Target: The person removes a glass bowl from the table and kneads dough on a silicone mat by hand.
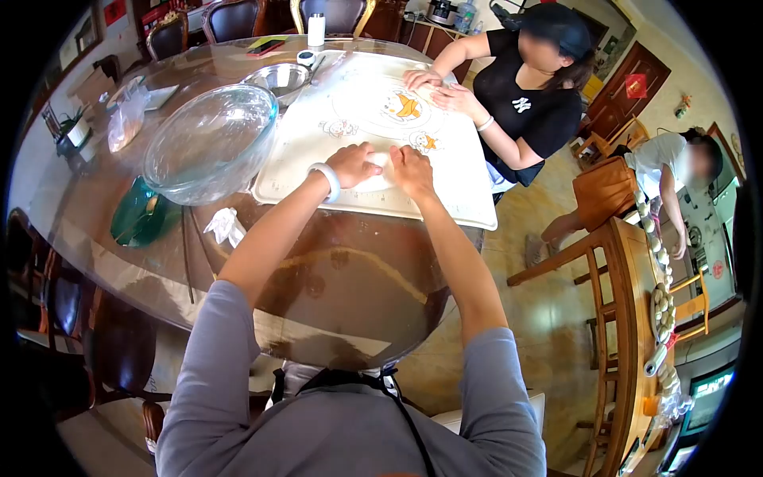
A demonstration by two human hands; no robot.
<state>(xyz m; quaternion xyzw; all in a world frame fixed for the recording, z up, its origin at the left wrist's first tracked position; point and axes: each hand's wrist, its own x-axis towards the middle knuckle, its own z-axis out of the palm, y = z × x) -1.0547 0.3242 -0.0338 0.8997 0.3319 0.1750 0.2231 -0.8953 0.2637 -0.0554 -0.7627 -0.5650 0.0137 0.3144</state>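
A pale lump of dough (377,181) lies on the white kneading mat (306,179), partly covered by my hands. My left hand (354,165), with a pale band at the wrist, closes on the dough's left side. On the other side my right hand (412,172) grips it, fingers curled over the top. Cartoon figures are printed on the mat beyond my hands. Left of the mat stands a large clear bowl (211,147), with a smaller metal bowl (278,77) behind it.
Across the mat a person in a black shirt (531,103) presses another piece of dough. A crumpled tissue (226,226), a green dish (137,213) and a plastic bag (127,123) are on the glass-topped table. At right, another person stands beside a wooden table (636,262) bearing several pale round pieces.
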